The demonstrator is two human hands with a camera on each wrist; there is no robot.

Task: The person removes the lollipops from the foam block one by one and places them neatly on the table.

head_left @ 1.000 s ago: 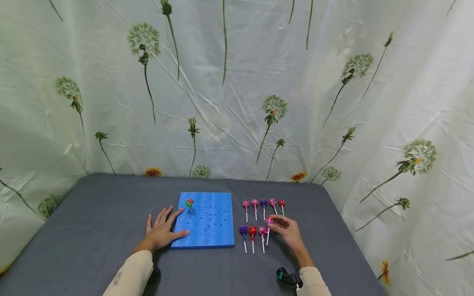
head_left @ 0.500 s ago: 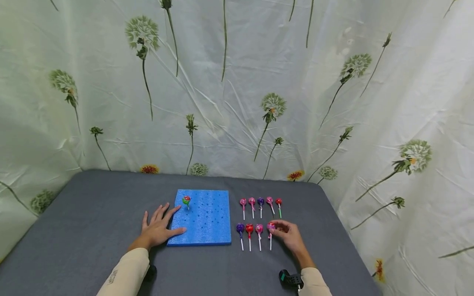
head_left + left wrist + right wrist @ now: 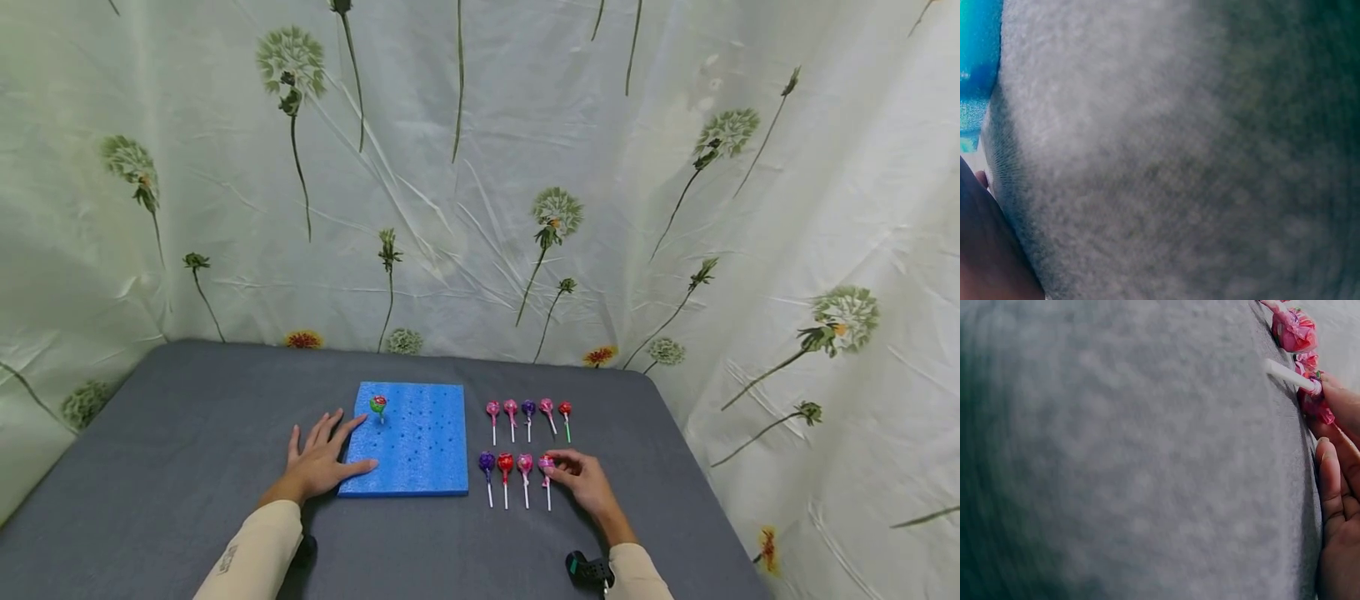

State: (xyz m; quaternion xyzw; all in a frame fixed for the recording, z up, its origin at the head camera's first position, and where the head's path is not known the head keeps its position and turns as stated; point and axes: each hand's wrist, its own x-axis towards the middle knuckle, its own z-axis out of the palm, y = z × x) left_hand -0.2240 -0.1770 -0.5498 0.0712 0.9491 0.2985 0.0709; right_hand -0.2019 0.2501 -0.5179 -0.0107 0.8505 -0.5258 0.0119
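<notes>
In the head view my right hand (image 3: 591, 486) pinches a pink-wrapped lollipop (image 3: 546, 463) by its head, between thumb and finger. Its white stick points toward me, at the right end of the front row. The right wrist view shows the same lollipop's stick (image 3: 1291, 376) beside the fingertips. My left hand (image 3: 317, 465) lies spread at the left edge of a blue foam board (image 3: 420, 479), with thumb and index finger touching it. A red and green lollipop (image 3: 378, 404) stands upright in the board near its back left corner. Several small holes dot the board.
Beside the held lollipop lie a pink one (image 3: 524, 462), a red one (image 3: 506, 463) and a purple one (image 3: 487, 462). Behind them runs another row, with a red lollipop (image 3: 565, 408) at its right end. A floral curtain (image 3: 465, 208) hangs behind the grey table (image 3: 225, 417).
My right hand has brought the pink lollipop down toward me and to the right, into line with the front row. My left hand has stayed on the board. The head view has shifted slightly.
</notes>
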